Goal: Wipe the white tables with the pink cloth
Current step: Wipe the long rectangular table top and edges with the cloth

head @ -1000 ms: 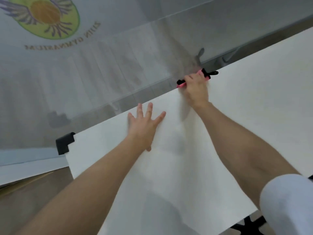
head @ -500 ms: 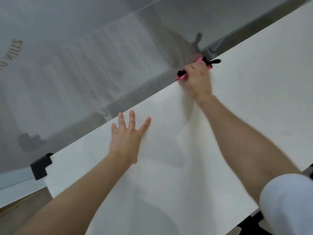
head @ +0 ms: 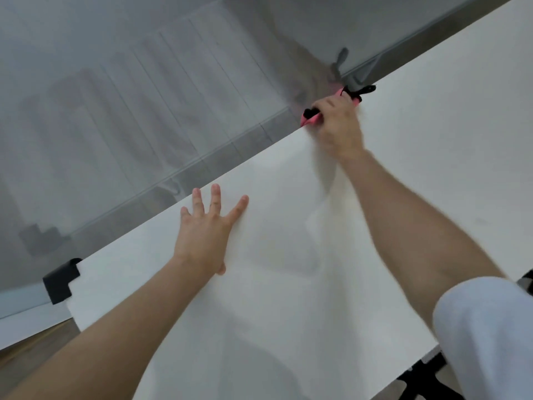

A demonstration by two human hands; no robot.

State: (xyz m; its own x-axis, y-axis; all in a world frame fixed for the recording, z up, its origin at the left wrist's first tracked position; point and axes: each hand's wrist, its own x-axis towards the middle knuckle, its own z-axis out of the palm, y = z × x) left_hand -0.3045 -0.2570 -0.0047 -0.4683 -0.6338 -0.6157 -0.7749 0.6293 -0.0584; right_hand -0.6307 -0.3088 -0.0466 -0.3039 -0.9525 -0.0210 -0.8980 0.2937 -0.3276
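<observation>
A large white table (head: 418,157) fills the lower right of the head view. My right hand (head: 339,127) grips the pink cloth (head: 311,120) at the table's far edge; most of the cloth is hidden under the hand, with pink and black bits showing at both sides. My left hand (head: 206,235) lies flat on the table top with fingers spread, nearer to me and to the left of the right hand.
A frosted glass wall (head: 144,111) runs just beyond the table's far edge. A black corner cap (head: 62,280) marks the table's left corner. Black chair or table legs (head: 427,382) show at the bottom right. Wooden floor (head: 31,339) appears at the lower left.
The view has swung, the wall logo has left the frame. My right hand has kept the cloth at the far edge with small shifts along it. My left hand stays flat on the table.
</observation>
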